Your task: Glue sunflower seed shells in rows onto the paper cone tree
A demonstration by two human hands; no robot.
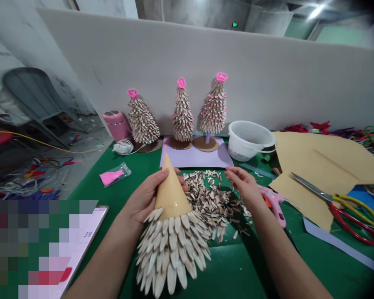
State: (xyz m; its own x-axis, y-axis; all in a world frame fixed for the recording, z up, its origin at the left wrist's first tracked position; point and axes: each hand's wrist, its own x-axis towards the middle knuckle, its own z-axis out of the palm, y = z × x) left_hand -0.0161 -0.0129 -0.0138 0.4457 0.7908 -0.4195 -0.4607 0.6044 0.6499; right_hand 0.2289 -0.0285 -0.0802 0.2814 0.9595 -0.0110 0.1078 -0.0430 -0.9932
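Observation:
My left hand (pixel 145 199) is wrapped round a tan paper cone (pixel 171 193), whose lower half is covered in overlapping rows of pale sunflower seed shells (pixel 171 249). The cone is held tilted above the green table. My right hand (pixel 241 185) reaches down into a loose pile of seed shells (pixel 210 199) just right of the cone, fingers curled together over the pile. Whether a shell is pinched in them is hidden. A pink glue gun (pixel 276 205) lies right beside that hand.
Three finished seed-shell trees (pixel 182 112) with pink tops stand at the back on a lilac sheet (pixel 195 158). A white plastic bowl (pixel 249 139), tan card (pixel 324 166), red-yellow scissors (pixel 349 211), a pink cup (pixel 116 124), a pink packet (pixel 114 176) and a phone (pixel 87 236) surround them.

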